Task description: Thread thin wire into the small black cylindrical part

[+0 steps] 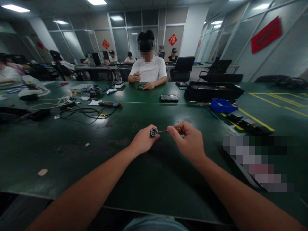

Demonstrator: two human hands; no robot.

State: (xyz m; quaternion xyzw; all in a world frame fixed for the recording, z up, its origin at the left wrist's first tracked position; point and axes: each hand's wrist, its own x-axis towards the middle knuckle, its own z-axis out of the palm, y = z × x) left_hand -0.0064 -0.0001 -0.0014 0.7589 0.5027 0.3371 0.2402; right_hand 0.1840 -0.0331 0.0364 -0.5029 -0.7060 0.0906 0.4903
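My left hand [143, 140] is closed around a small round black and silver part [153, 132], held just above the green table [101, 154]. My right hand [189, 139] pinches a thin screwdriver [163, 131] with a red handle. Its metal tip points left and touches the round part. Both hands hover over the middle of the table, a short way apart.
A person in a white shirt [149, 69] sits across the table with hands near a small device. A hard drive [169, 98], a blue bin [223, 105], a black case [214, 90], cables [84, 112] and an electric screwdriver [109, 104] lie beyond my hands. Other people sit further back.
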